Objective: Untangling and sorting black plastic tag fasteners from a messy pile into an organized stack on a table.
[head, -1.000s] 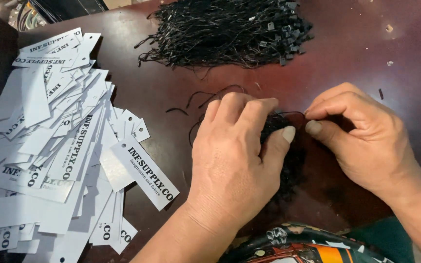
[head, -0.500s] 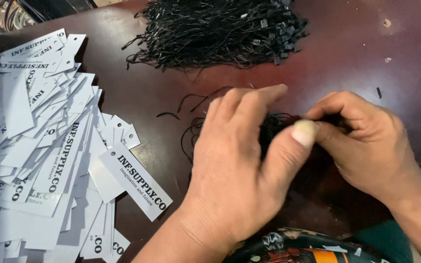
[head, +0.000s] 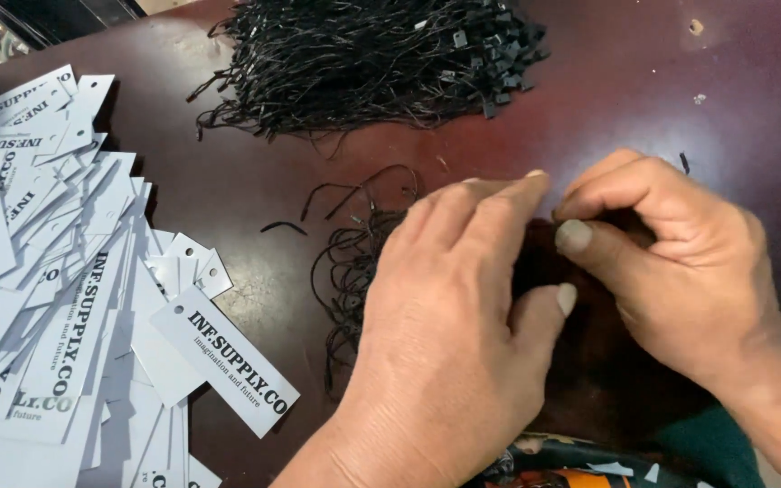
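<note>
One dark red-brown table (head: pixel 734 108) bears one sprawl of white paper tags (head: pixel 56 298) at nine o'clock and one big heap of black strings (head: pixel 363 63) at twelve. Two hands meet at centre over a small bundle of black strings (head: pixel 350 271): the left hand (head: pixel 445 343) lies curled over it, the right hand (head: pixel 671 262) pinches something hidden beneath. The tags are too many to count.

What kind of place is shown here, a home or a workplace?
Probably a small workshop for assembling hang tags: a heap of white paper tags, a bundle of black strings, and a dark wooden table.
</note>
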